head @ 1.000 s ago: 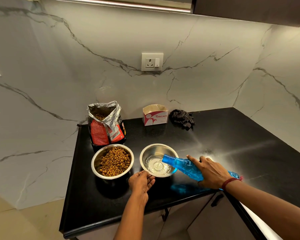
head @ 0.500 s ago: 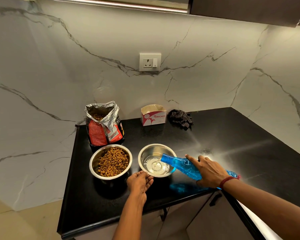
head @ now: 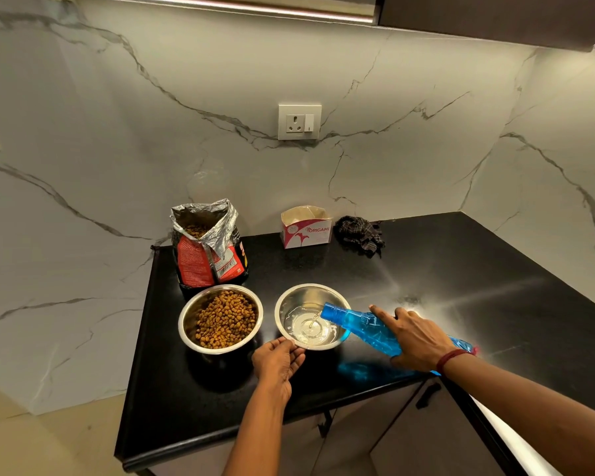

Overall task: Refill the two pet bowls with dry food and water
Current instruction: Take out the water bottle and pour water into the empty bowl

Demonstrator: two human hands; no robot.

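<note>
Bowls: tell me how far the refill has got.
Done: the food bowl holds a heap of kibble, with the open bag behind it. In hand: the right hand grips the tilted bottle, pouring a thin stream into the water bowl, whose near rim the left hand holds. Left: the water only covers the bottom, so more pouring seems needed, then setting the bottle down.

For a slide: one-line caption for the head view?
The right hand tips a blue bottle, pouring water into a steel bowl steadied by the left hand, beside a kibble-filled bowl.

Food bowl point(head: 220, 319) left of water bowl point(head: 311, 316)
</note>
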